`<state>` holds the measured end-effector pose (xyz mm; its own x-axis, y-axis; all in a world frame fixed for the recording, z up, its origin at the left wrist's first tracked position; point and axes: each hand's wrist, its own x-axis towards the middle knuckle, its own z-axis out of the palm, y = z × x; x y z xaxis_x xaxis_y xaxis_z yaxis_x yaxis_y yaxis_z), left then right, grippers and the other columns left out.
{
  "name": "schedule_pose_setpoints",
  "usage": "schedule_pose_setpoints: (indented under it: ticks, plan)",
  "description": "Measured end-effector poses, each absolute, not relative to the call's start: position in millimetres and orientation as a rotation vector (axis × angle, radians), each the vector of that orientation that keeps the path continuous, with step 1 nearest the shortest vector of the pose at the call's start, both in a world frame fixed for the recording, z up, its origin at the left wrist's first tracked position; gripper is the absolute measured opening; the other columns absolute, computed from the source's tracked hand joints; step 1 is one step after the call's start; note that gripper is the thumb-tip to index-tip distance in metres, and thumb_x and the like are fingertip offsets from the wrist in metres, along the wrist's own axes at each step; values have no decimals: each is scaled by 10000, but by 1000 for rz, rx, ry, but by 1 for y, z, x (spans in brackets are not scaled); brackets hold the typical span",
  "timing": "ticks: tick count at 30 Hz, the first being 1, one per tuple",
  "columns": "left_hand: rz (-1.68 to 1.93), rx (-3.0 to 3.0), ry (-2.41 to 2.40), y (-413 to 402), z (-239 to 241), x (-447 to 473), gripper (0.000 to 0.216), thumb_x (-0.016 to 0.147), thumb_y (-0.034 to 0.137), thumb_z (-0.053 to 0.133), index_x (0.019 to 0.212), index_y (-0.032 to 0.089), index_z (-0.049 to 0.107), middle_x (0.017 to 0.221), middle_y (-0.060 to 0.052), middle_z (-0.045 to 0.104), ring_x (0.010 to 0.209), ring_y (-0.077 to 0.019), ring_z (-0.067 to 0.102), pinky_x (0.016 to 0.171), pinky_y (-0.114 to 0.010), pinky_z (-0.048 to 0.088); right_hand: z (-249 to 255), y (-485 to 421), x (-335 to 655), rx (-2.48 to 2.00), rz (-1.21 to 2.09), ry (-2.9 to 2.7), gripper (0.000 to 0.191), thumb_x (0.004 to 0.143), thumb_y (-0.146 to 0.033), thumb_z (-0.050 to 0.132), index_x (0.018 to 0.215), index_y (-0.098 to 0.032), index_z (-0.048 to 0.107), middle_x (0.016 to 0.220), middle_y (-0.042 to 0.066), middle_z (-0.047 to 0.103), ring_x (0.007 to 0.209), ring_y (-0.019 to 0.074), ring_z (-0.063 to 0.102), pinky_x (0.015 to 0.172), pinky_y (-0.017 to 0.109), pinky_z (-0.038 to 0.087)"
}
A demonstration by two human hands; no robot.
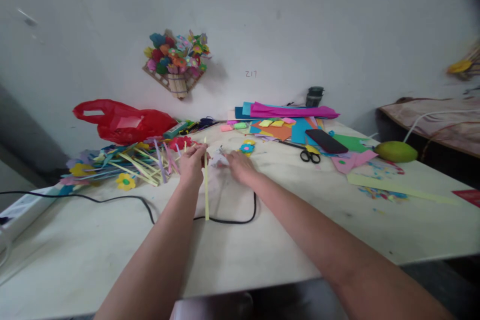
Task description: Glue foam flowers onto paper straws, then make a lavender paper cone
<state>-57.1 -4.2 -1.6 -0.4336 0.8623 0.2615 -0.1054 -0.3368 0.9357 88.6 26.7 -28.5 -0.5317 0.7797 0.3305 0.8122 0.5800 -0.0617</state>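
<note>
Your left hand [193, 160] is closed around a pale yellow paper strip [206, 185], pinched near its upper part so the strip hangs down toward you and its lower end reaches the black cable [225, 220] that loops across the surface [262, 240]. Your right hand [240, 166] rests just beside the left, fingers curled down onto a small white object [220, 159] lying between the two hands (too blurred to name); whether it actually grips that object you cannot tell from here.

Left of your left hand lies a loose heap of paper strips and paper flowers [123, 165], with a red plastic bag [123, 122] beyond it. Just past your right hand sits a small blue paper flower [246, 148], and farther right a pair of black scissors [309, 155]. Beyond those, sheets of coloured paper [285, 120] are stacked, a dark phone [326, 141] lying on them. Well to the right sits a green mango [396, 151].
</note>
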Motion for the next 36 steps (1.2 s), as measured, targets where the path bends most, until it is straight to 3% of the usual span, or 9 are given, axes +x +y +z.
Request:
schedule_pose_setpoints:
  ticks: [10,14,20,31,36]
  plan:
    - [1780,1137,1182,-7,-4,-48,179,598,329,626,597,163,557,435,36,476,368,-76,398,370,-217,251,-20,31,82,-1270,-113,-2444,317,856,-276,419,1064,-157,627,1021,127,604,966,240,522,805,337,392]
    - [1734,1104,1180,-10,-2,-43,171,600,316,632,591,164,555,429,26,493,381,-79,409,380,-216,263,-16,47,113,-1425,-75,-2224,299,855,-198,406,1031,-170,646,1031,105,611,968,208,533,814,298,383]
    - [1663,1129,1183,-13,-3,-33,186,613,330,643,606,159,573,420,26,503,361,-75,381,380,-222,245,-21,70,150,-1717,19,-2095,331,820,-184,463,1114,-202,614,1109,110,599,1000,244,542,788,314,402]
    - [1603,1126,1158,-14,-4,-30,224,603,338,676,629,140,574,425,12,524,354,-68,383,373,-204,231,-27,83,151,-1875,213,-1947,375,799,-203,493,1155,-280,583,1116,73,619,1013,220,572,770,278,430]
    - [1591,1112,1161,-13,-6,-28,230,602,340,681,617,138,571,420,8,521,357,-69,389,377,-200,242,-27,101,153,-1854,428,-1807,348,785,-194,495,1106,-242,619,1117,46,635,995,192,587,768,244,436]
